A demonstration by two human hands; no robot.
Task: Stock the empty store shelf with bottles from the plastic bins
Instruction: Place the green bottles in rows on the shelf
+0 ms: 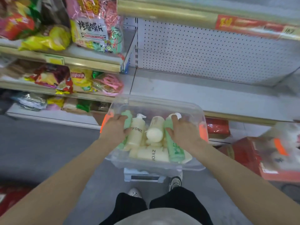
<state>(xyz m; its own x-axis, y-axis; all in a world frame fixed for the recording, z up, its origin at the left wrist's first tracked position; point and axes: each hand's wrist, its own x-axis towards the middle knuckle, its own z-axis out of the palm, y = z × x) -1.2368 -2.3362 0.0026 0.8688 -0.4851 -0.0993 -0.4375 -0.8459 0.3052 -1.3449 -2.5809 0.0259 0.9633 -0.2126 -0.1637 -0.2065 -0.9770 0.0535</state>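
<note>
While the clear bin (155, 103) sits before the empty shelf (203, 96), the left hand (116, 127) grips the left green bottle (128, 115) and the right hand (185, 129) grips the right green bottle (175, 149) (hands apart); either smooth bottle might slip when lifted.

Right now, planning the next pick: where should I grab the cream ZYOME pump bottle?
Grip the cream pump bottle round its mid-body, from above: it lies tilted in the bin, label up, pump end toward the shelf.
</note>
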